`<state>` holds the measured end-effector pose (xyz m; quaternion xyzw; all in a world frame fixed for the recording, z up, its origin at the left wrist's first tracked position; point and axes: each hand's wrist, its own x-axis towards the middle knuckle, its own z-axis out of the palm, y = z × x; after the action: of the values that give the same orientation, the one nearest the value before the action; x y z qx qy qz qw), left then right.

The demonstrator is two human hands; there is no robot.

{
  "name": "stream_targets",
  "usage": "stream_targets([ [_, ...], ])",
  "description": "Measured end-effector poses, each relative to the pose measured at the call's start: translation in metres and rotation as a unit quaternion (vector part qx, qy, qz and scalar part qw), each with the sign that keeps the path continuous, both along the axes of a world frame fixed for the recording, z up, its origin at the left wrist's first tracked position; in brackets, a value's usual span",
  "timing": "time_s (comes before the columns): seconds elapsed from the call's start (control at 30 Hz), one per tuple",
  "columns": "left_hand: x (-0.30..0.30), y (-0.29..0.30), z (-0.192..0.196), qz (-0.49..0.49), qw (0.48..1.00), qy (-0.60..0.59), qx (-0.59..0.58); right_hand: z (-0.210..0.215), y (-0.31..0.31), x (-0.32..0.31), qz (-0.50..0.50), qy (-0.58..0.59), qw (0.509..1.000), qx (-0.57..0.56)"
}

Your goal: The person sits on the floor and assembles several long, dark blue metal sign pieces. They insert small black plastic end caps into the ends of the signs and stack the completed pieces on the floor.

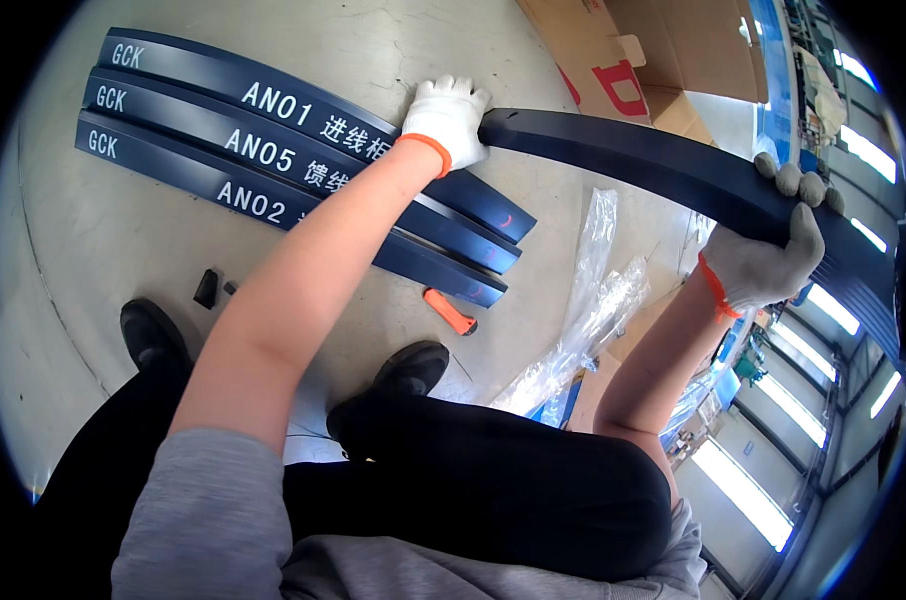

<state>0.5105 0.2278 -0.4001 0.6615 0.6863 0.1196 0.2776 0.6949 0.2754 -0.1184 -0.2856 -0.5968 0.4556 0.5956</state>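
A long dark blue-black panel (613,148) runs from the upper middle out to the right edge. My right hand (773,245), in a grey-white glove with an orange cuff, grips it towards the right, fingers over its far edge and thumb on the near side. My left hand (447,118), gloved in white, is closed at the panel's left end; the thumb is hidden. Below and left of that hand, three similar panels with white lettering lie side by side on the floor: a far one (193,70), a middle one (178,120) and a near one (168,172). My left forearm covers part of them.
An orange utility knife (450,312) lies on the floor between the panels and my shoe (415,368). Small black pieces (206,288) rest further left. Clear plastic wrap (583,325) is spread to the right. An open cardboard box (673,60) stands at the upper right.
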Motion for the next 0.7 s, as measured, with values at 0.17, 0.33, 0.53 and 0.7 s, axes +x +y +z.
stream_targets([
  [0.17, 0.003, 0.004, -0.009, -0.043, 0.998, 0.035, 0.008, 0.003, 0.0, -0.006, 0.034, 0.023, 0.999, -0.027],
  [0.33, 0.023, -0.001, -0.01, 0.012, 1.0, 0.0, 0.005, -0.007, -0.007, -0.023, -0.105, -0.055, 0.992, 0.044],
  [0.53, 0.028, 0.001, -0.014, 0.03, 0.999, -0.015, -0.005, -0.023, -0.001, -0.012, -0.085, -0.033, 0.994, 0.053],
  [0.7, 0.03, -0.002, -0.017, 0.031, 0.997, 0.05, 0.053, -0.026, -0.008, 0.009, -0.181, 0.019, 0.983, -0.02],
])
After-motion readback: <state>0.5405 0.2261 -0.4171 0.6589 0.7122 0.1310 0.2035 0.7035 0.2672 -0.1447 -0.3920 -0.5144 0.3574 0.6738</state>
